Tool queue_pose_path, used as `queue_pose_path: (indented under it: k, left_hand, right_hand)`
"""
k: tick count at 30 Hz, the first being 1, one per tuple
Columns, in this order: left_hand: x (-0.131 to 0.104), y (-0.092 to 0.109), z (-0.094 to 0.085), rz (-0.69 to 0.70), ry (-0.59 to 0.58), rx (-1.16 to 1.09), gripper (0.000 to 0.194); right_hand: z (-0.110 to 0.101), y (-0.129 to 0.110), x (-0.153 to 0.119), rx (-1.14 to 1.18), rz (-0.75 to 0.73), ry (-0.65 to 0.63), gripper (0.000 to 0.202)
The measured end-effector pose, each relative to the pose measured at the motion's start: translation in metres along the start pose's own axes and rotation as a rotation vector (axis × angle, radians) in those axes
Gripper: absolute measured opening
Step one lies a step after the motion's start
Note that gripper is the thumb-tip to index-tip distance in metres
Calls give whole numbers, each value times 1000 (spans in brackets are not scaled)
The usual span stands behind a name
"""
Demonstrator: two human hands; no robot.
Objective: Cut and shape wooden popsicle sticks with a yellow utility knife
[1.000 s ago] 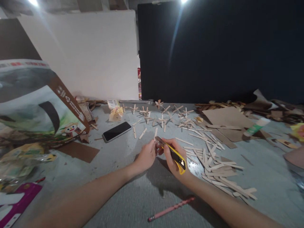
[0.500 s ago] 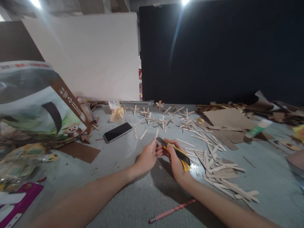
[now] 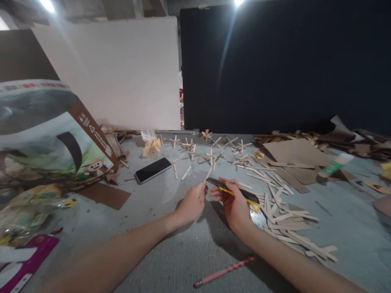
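Note:
Between the fingers of my left hand (image 3: 193, 201) is a thin wooden craft stick (image 3: 208, 175), its free end pointing up and away from me. My right hand (image 3: 235, 205) is closed around a black and yellow utility knife (image 3: 241, 193). The knife's front end lies close beside the stick; I cannot tell whether the blade touches it. Beyond my hands stand several small crossed-stick pieces (image 3: 211, 154). Two short sticks (image 3: 186, 173) lie just past my left hand. Right of my right hand spreads a loose pile of craft sticks (image 3: 287, 219).
A phone (image 3: 152, 170) lies left of centre, near a printed bag (image 3: 61, 142). Brown cardboard (image 3: 296, 154) and a glue stick (image 3: 336, 165) are at the right. A pink pencil (image 3: 224, 272) lies close to me. White and black panels (image 3: 284, 69) close off the back.
My right hand has shifted right with the utility knife, opening a gap from my left hand. The stick in my left hand now leans more to the right.

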State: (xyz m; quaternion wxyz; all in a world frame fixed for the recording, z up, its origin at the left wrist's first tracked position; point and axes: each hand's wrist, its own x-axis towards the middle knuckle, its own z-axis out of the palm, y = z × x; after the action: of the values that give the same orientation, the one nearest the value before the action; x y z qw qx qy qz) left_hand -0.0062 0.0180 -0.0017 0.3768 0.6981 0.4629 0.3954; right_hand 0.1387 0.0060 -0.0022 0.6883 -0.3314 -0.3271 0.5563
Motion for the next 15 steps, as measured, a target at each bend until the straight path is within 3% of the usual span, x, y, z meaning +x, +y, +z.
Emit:
queue_pose_path:
  k: [4, 7, 10, 15]
  left_hand:
    - [4, -6, 2, -115, 37, -151, 36]
    - [7, -10, 1, -243, 75, -340, 45]
    - [7, -10, 1, -220, 32, -361, 53]
    - [5, -8, 2, -181, 31, -380, 59]
  right_hand:
    - [-3, -12, 8, -19, -19, 9, 19]
    - [-9, -23, 17, -46, -151, 17, 20]
    - [-17, -24, 19, -197, -271, -35, 20]
    - [-24, -10, 13, -547, -296, -235, 30]
